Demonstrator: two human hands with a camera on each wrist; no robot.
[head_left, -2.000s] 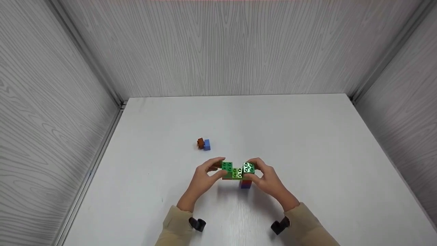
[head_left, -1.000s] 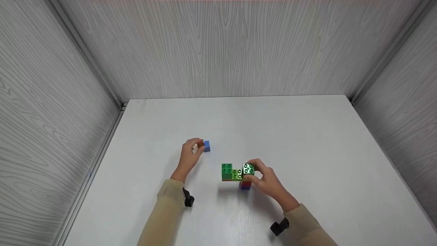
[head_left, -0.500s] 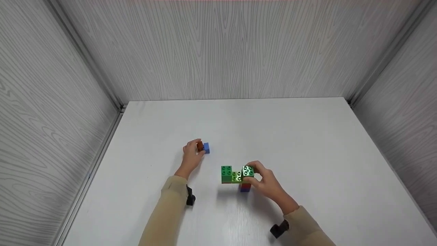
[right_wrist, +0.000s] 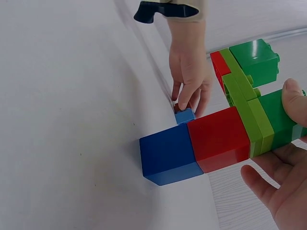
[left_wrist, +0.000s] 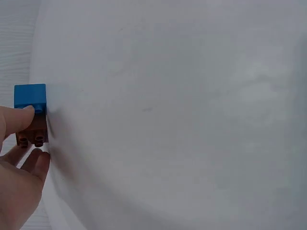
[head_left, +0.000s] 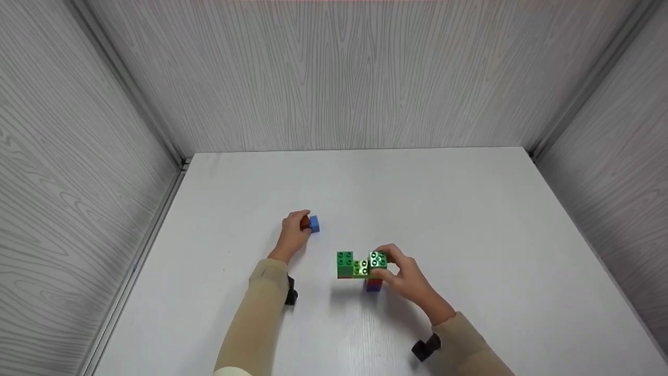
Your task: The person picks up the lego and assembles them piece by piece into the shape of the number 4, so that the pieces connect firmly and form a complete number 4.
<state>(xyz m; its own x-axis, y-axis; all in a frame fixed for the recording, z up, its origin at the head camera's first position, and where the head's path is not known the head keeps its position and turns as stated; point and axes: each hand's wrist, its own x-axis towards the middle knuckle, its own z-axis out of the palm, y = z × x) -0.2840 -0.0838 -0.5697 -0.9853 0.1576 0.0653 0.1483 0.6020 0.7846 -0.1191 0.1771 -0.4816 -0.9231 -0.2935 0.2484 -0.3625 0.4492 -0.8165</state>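
My left hand [head_left: 293,233] has its thumb and fingers around a small brown brick [left_wrist: 36,123] on the table. Against that brick lies a light blue brick [head_left: 314,224], and the thumb tip also reaches its edge. My right hand [head_left: 408,274] pinches a green brick [head_left: 378,259] at the top right of a brick build. Lime green bricks [head_left: 360,268] bridge from it to another green brick [head_left: 345,263] at the left, with a red brick [right_wrist: 220,67] beneath that one. Under the held side, a red brick [right_wrist: 218,139] sits on a dark blue brick [right_wrist: 170,153].
A white table [head_left: 469,219] carries everything. Grey wood-grain panels [head_left: 334,78] stand behind it and on both sides. Each wrist wears a black camera mount [head_left: 426,347].
My left hand has let go of the build's left green brick and moved up and left to the brown brick, its fingers shifting there. The right hand stays on the build.
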